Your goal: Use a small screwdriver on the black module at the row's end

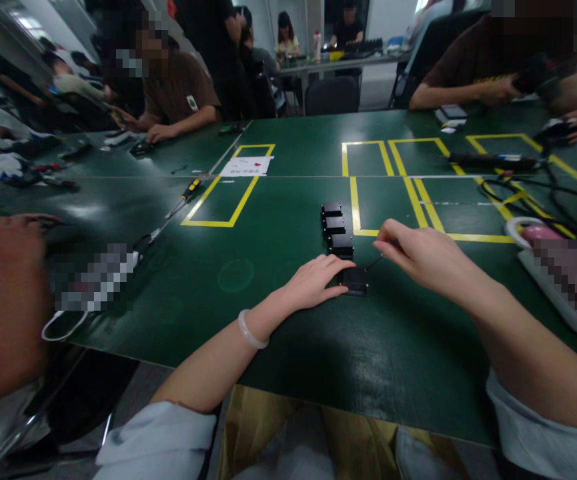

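Two hands | left hand (313,283) palm-down, clamped on black block (356,281) | right hand (413,251) arched, pinching thin tool (374,262)

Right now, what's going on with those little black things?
A person's left hand holds a black block on the green table. The right hand pinches a thin dark tool, its end close to the block's corner. More black blocks sit in a line just beyond.

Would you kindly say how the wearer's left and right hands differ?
The left hand holds the nearest black block between thumb and fingers; the right hand pinches a thin dark tool. The left wrist wears a pale bangle; the right wrist is bare. Both hands are ungloved.
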### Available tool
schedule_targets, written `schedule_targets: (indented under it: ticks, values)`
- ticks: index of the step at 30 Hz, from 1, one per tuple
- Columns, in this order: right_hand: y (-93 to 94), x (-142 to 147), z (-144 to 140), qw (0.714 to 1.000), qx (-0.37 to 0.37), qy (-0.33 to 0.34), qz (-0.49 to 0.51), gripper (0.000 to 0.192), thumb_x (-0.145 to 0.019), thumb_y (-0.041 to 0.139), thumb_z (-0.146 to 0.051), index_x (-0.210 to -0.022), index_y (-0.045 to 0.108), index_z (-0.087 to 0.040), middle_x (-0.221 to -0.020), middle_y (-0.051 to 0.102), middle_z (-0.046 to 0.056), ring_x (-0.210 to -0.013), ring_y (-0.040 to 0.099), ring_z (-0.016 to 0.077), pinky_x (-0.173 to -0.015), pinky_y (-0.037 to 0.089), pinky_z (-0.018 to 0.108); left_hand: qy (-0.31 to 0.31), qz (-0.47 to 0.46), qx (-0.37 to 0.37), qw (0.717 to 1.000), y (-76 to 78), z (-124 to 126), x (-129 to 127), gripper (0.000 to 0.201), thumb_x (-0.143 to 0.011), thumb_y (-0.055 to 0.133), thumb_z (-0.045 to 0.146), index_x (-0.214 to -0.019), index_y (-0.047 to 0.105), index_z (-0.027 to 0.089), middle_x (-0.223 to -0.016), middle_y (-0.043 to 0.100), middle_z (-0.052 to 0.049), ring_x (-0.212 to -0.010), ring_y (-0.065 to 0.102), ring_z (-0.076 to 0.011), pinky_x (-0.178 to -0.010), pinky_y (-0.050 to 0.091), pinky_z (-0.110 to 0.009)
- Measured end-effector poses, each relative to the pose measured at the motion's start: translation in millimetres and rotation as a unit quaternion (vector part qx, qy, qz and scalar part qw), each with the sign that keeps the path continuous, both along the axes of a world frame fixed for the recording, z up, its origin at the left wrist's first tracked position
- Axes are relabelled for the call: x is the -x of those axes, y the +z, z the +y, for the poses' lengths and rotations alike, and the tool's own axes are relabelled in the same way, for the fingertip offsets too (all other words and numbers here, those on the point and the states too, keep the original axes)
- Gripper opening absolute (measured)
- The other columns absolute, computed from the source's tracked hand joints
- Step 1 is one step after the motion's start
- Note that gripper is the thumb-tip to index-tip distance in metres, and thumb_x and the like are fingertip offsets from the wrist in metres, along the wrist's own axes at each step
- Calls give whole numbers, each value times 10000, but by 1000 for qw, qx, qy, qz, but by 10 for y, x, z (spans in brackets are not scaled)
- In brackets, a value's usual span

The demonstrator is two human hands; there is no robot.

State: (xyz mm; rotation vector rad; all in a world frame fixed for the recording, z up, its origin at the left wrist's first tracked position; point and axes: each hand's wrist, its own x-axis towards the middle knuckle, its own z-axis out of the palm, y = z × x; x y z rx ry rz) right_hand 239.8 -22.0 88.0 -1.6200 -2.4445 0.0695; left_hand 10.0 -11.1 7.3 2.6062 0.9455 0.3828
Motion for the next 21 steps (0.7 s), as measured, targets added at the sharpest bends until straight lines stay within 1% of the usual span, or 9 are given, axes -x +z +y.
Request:
schedule_targets:
  ticks: [4, 7, 11, 14, 18, 21]
  values:
    - [23, -17, -34, 999, 1, 46, 12, 155, -933, 404, -336, -1001, 470, -213, -702, 597, 3, -575, 528, 158, -530, 272, 268, -2, 0, 0, 1000, -10, 4, 0, 429, -941, 541, 388, -1338, 439, 262, -1206, 555, -67, -1053, 527, -231, -908, 456, -368]
    - [50, -6, -60, 997, 10, 69, 24, 136, -926, 422, -329, -992, 461, -217, -720, 604, -2, -597, 538, 152, -540, 288, 262, -1, 0, -1, 1000, -9, 3, 0, 426, -941, 540, 391, -1334, 442, 259, -1205, 555, -69, -1058, 528, -233, -913, 457, -374]
    - [50, 34, -62, 999, -3, 49, 8, 225, -955, 385, -416, -931, 484, -215, -705, 611, 16, -600, 541, 169, -534, 277, 273, 1, 1, 0, 1000, -2, -2, 1, 427, -945, 532, 398, -1340, 438, 267, -1212, 552, -67, -1071, 526, -233, -921, 456, -379]
    - [38, 35, -53, 999, -13, 27, -11, 232, -962, 361, -391, -930, 501, -210, -674, 603, 22, -576, 534, 177, -524, 263, 281, 1, 1, 1, 1000, 1, -3, 1, 428, -943, 536, 396, -1340, 438, 267, -1210, 553, -65, -1069, 527, -229, -918, 458, -375]
    - [54, -4, -57, 999, -4, 47, 3, 183, -947, 372, -343, -986, 492, -210, -700, 613, 15, -571, 531, 164, -527, 277, 277, 0, -2, -2, 1000, -1, -3, -1, 423, -943, 539, 391, -1334, 441, 262, -1211, 552, -67, -1069, 528, -228, -914, 458, -370]
    - [70, -17, -59, 999, 8, 50, 11, 182, -939, 384, -356, -981, 493, -216, -694, 610, 9, -571, 530, 159, -525, 281, 271, 1, -2, -1, 1000, 0, -3, -3, 420, -944, 537, 392, -1332, 440, 264, -1213, 553, -67, -1067, 529, -232, -911, 458, -375]
